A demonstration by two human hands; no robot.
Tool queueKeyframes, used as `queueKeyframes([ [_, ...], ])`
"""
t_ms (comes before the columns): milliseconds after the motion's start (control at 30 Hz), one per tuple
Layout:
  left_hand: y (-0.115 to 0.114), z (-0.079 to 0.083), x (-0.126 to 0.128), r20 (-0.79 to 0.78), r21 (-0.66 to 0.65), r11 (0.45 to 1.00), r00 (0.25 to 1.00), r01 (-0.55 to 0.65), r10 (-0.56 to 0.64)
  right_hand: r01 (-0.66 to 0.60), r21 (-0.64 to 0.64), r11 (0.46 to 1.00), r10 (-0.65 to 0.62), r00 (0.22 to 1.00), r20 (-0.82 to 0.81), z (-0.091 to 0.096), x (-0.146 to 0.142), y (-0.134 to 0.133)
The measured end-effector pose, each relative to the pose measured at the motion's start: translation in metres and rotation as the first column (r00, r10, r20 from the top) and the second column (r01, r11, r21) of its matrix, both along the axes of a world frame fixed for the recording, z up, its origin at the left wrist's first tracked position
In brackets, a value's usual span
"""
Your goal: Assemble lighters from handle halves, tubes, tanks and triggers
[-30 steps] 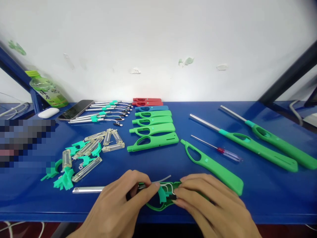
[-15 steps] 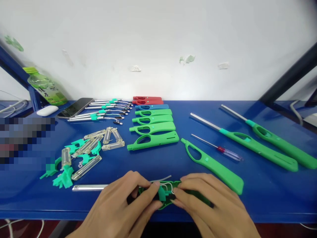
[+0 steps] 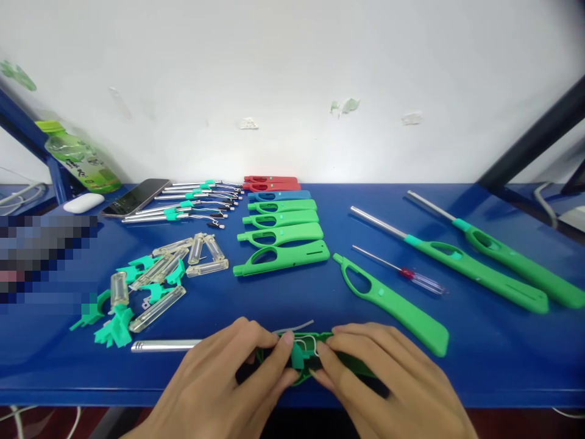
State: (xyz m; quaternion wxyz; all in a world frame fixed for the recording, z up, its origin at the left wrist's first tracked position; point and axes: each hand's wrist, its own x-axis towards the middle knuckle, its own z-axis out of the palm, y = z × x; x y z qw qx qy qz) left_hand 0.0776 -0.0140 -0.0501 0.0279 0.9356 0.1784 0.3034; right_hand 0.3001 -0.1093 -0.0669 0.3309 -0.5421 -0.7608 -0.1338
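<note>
since the earlier frames the two hands have drawn closer together, and the fingertips now crowd more tightly over the middle of the green lighter shell [image 3: 305,377], which has hardly shifted on the near edge of the blue table [image 3: 503,360]. judging by that, the inner parts are being pressed into place rather than picked up. the left hand [image 3: 223,381] is curled, thumb and forefinger pinched on the shell's left end, right against the teal trigger piece [image 3: 298,355] set in it. the right hand [image 3: 388,378] is also curled, its fingers closed down on the shell's right part, covering most of it. a thin white wire [image 3: 311,339] loops up between the two sets of fingertips. a metal tube [image 3: 164,346] runs out to the left from under the left hand. a loose green shell half [image 3: 393,303] lies just beyond the right hand, with a small screwdriver [image 3: 411,275] farther back, apart from both hands.
</note>
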Motion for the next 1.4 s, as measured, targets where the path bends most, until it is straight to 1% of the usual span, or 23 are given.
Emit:
queueKeyframes([
  [133,0.001,-0.001,-0.002,-0.038,0.075,0.997,0.999,-0.014,0.017,0.011,0.007,1.000,-0.011,0.999,0.044,0.002,0.002,-0.002],
  [267,0.000,0.000,-0.003,-0.055,0.122,0.992,0.998,-0.023,0.030,0.002,-0.045,0.999,-0.002,1.000,-0.020,0.001,0.005,-0.005],
  [367,-0.002,0.001,-0.005,-0.077,0.089,0.996,0.997,-0.020,0.027,-0.016,-0.087,0.996,0.009,0.996,-0.085,-0.002,0.009,-0.005],
  [467,0.000,0.001,-0.008,-0.089,0.032,0.999,0.996,-0.013,0.016,-0.025,-0.111,0.994,0.013,0.994,-0.109,-0.005,0.012,-0.005],
  [600,0.004,-0.004,-0.013,-0.068,0.003,1.000,0.998,0.011,-0.010,-0.016,-0.100,0.995,0.009,0.998,-0.065,-0.006,0.015,-0.006],
  [767,0.007,-0.003,-0.018,0.014,-0.024,0.999,0.999,-0.029,0.029,-0.023,-0.092,0.996,0.019,0.999,-0.041,-0.009,0.016,-0.005],
  [867,0.009,0.001,-0.018,-0.001,-0.055,0.998,1.000,-0.006,0.006,-0.038,-0.098,0.994,0.032,0.998,-0.063,-0.008,0.015,-0.004],
  [1000,0.010,0.001,-0.016,-0.025,-0.073,0.997,1.000,0.000,-0.002,0.004,-0.125,0.992,-0.011,0.999,-0.051,-0.007,0.015,-0.005],
  [1167,0.011,0.001,-0.021,-0.062,-0.076,0.996,0.997,-0.039,0.035,0.009,-0.125,0.992,-0.011,1.000,-0.017,-0.007,0.017,-0.007],
  [1300,0.016,0.004,-0.027,-0.098,-0.087,0.995,0.994,-0.049,0.041,-0.027,-0.109,0.994,0.022,0.999,-0.048,-0.007,0.018,-0.006],
  [1400,0.016,0.005,-0.029,-0.109,-0.072,0.997,0.994,-0.041,0.033,-0.062,-0.116,0.991,0.053,0.996,-0.074,-0.006,0.017,-0.005],
])
